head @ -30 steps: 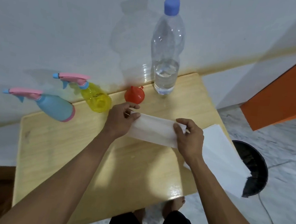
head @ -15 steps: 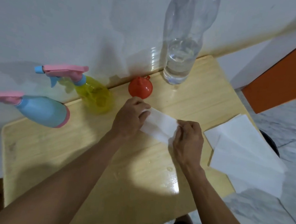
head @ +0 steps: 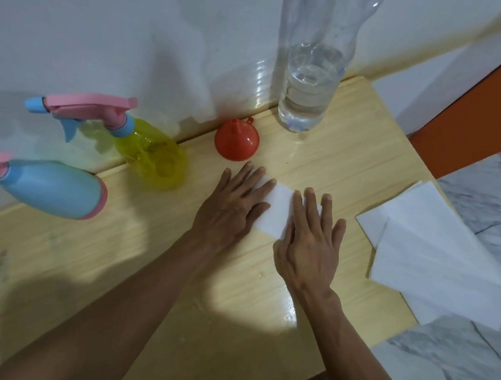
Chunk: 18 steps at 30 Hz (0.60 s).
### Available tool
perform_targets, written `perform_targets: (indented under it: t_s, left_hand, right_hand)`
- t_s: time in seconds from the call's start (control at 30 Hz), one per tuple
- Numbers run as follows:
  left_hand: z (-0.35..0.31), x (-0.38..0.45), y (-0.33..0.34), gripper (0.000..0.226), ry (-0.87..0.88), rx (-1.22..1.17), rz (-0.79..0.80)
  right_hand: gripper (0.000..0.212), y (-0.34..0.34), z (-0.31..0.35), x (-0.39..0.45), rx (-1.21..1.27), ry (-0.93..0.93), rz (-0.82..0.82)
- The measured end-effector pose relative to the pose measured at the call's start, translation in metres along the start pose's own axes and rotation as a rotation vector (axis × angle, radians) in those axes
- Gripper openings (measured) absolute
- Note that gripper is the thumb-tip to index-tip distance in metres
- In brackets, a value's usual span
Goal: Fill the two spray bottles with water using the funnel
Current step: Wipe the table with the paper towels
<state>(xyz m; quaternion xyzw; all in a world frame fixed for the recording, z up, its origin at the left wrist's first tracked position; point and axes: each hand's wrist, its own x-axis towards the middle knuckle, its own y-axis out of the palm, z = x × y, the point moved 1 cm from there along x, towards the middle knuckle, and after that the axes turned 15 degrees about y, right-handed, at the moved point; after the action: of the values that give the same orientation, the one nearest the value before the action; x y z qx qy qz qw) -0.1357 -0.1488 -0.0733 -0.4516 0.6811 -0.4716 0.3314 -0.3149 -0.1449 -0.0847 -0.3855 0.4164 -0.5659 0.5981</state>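
- Orange plastic funnel (head: 237,140) sits mouth-down just beyond the left hand (head: 235,200), not touching.
- Both hands, right hand (head: 310,236) too, press flat, fingers spread, on a folded white tissue (head: 278,208).

Left hand (head: 235,206) and right hand (head: 312,239) now flattened, pressing folded tissue (head: 278,208) onto table (head: 143,256)
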Motion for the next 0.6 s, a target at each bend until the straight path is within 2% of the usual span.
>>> perform_targets:
  t_s: [0.33, 0.6]
  left_hand:
    - [0.018, -0.029, -0.006, 0.063, 0.003, 0.138, 0.139]
    - [0.034, -0.08, -0.008, 0.06, -0.03, 0.156, 0.112]
  right_hand:
    - [0.059, 0.013, 0.024, -0.022, -0.105, 0.04, 0.098]
    - [0.063, 0.031, 0.064, -0.058, -0.156, -0.036, 0.129]
